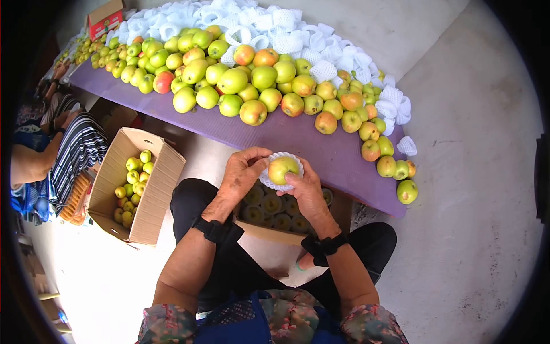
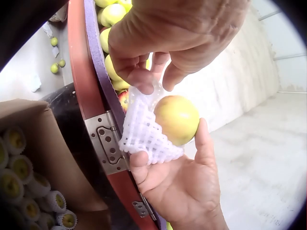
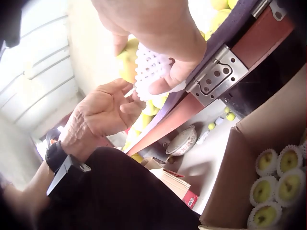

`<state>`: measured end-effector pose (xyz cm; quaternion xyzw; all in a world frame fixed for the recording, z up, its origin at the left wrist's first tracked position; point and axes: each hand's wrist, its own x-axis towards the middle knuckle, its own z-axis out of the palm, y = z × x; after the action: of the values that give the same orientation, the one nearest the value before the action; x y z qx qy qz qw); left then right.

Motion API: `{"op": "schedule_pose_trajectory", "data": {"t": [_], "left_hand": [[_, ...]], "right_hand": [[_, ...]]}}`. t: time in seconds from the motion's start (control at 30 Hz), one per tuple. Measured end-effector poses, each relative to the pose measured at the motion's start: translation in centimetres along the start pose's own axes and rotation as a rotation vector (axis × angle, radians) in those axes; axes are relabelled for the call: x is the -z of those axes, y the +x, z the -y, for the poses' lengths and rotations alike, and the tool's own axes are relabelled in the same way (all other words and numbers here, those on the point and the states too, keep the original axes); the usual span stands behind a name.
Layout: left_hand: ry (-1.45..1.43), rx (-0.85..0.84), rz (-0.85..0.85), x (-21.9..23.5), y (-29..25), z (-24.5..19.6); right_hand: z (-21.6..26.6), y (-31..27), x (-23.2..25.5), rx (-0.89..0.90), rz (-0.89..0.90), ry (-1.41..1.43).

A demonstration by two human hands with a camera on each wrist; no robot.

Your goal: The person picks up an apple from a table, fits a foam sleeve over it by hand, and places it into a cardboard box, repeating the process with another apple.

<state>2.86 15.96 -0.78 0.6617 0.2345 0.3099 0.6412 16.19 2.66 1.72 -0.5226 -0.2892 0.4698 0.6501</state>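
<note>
A yellow-green apple (image 1: 283,169) sits partly inside a white foam net sleeve (image 2: 146,129), held over the person's lap. My right hand (image 1: 310,194) grips the apple and the sleeve from below, thumb on one side and fingers on the other. With thumb and fingertips, my left hand (image 1: 239,176) pinches the sleeve's upper edge beside the apple, as the left wrist view shows. In the right wrist view the sleeve covers one side of the apple (image 3: 127,61), while the other side is bare.
Loose apples (image 1: 234,81) and a heap of white foam nets (image 1: 281,26) cover the purple-topped table (image 1: 252,135). Below its edge stands a carton (image 3: 235,167) of netted apples. Another carton (image 1: 154,195) with bare apples is at left, near another person's striped clothing (image 1: 77,146).
</note>
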Motion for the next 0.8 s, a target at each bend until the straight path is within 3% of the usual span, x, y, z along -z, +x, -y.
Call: {"op": "schedule_pose_trajectory", "data": {"t": [0.17,0.37,0.57,0.67,0.77,0.8], "left_hand": [[0.289,0.017,-0.069,-0.4,-0.7,-1.9],[0.24,0.009,-0.115,-0.9,-0.5,-1.3],[-0.022,0.041,0.054,-0.9,-0.7,-2.6],[0.187,0.027,0.156,-0.6,-0.6,-2.5],[0.121,0.007,0.277,-0.5,-0.8,-2.7],[0.075,0.108,0.307,-0.4,-0.8,-3.2]], "right_hand": [[0.1,-0.2,1.1,-0.102,0.089,0.002],[-0.2,0.0,1.9,-0.179,0.117,-0.052],[0.3,0.2,2.2,-0.096,0.082,0.0],[1.0,-0.1,2.1,-0.042,0.105,-0.075],[2.3,-0.2,2.0,-0.01,0.145,-0.184],[2.7,-0.2,1.9,-0.004,0.156,-0.219]]}}
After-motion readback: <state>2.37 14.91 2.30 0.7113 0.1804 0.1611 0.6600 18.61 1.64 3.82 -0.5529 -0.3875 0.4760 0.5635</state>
